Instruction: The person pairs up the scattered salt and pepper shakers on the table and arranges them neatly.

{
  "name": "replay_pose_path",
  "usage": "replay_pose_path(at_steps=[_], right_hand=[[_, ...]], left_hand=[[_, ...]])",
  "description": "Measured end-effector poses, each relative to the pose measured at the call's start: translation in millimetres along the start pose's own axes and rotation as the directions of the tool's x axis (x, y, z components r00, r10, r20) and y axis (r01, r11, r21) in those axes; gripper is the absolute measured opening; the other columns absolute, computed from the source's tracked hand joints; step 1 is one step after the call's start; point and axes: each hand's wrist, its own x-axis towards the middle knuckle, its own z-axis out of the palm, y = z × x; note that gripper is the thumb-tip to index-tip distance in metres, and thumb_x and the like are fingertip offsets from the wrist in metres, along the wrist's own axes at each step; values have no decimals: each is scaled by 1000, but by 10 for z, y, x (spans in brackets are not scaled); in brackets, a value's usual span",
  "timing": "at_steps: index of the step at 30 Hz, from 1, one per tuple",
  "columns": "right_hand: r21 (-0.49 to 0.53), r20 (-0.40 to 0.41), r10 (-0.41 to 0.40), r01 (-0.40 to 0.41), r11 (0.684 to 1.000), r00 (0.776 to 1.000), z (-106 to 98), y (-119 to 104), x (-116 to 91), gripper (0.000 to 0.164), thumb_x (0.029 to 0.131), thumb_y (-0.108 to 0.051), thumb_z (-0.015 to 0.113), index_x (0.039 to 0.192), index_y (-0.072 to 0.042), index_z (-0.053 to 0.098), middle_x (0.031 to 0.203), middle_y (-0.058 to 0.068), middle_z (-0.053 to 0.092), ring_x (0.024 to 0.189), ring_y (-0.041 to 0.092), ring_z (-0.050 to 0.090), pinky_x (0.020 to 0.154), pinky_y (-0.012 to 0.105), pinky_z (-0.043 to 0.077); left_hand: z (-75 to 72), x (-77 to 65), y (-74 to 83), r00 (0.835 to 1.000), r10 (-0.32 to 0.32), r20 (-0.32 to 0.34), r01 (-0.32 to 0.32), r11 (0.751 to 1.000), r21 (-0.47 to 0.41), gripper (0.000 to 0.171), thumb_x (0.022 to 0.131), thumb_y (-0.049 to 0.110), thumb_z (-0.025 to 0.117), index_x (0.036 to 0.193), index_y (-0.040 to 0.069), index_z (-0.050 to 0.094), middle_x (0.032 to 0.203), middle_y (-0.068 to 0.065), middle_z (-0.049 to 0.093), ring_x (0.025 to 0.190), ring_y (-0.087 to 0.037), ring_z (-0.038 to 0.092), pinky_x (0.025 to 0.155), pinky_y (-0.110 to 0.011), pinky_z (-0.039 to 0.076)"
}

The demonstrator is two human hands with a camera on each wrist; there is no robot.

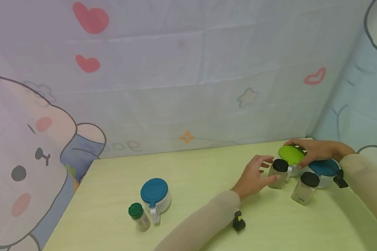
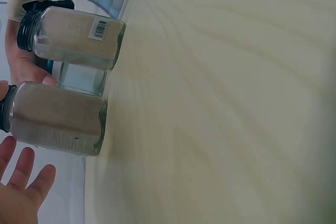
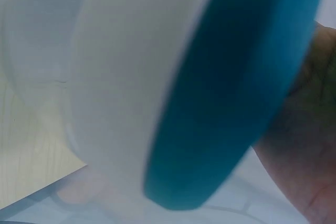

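Observation:
In the head view, my right hand [image 1: 317,153] grips a white jar with a green lid [image 1: 290,154], fingers over the far side and thumb at the front. My left hand [image 1: 253,177] is spread beside a square glass jar with a black lid [image 1: 277,179]. In the left wrist view, the fingers [image 2: 42,184] stand apart from that glass jar [image 2: 58,118]; thumb contact I cannot tell. A second black-lidded glass jar [image 1: 304,192] with a barcode stands just right of it. Beneath my right wrist is a white jar with a blue lid [image 1: 324,168], filling the right wrist view.
Farther left on the table [image 1: 201,174] stand another blue-lidded white jar [image 1: 155,191] with a handle and a small green-capped shaker bottle [image 1: 139,217]. A printed cloth [image 1: 163,87] hangs behind the table's back edge, and another stretch hangs at the right.

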Motion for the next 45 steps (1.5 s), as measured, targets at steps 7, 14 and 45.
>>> replay_pose_path(at_steps=[7, 14, 45], right_hand=[[11, 6, 2, -2, 1000, 1000, 13, 29, 26, 72, 82, -20, 84, 142, -9, 45, 133, 12, 48, 106, 16, 50, 84, 31, 49], [38, 17, -22, 22, 999, 1000, 14, 24, 56, 71, 83, -18, 83, 142, -8, 45, 134, 13, 48, 107, 15, 52, 85, 29, 50], [-21, -7, 51, -51, 998, 999, 15, 62, -2, 85, 81, -25, 85, 150, -9, 38, 138, 12, 48, 106, 12, 51, 86, 26, 48]], left_hand=[[68, 55, -16, 1000, 1, 1, -1, 1000, 6, 55, 94, 27, 75, 143, 15, 53, 134, 5, 54, 117, -4, 56, 96, -21, 51], [121, 115, -5, 1000, -8, 4, 8, 1000, 3, 57, 93, 26, 76, 144, 15, 52, 132, 4, 54, 113, 0, 54, 92, -17, 51], [167, 191, 20, 1000, -5, 11, 4, 999, 48, 49, 94, 24, 75, 137, 15, 55, 128, 4, 57, 109, 3, 55, 90, -11, 48]])
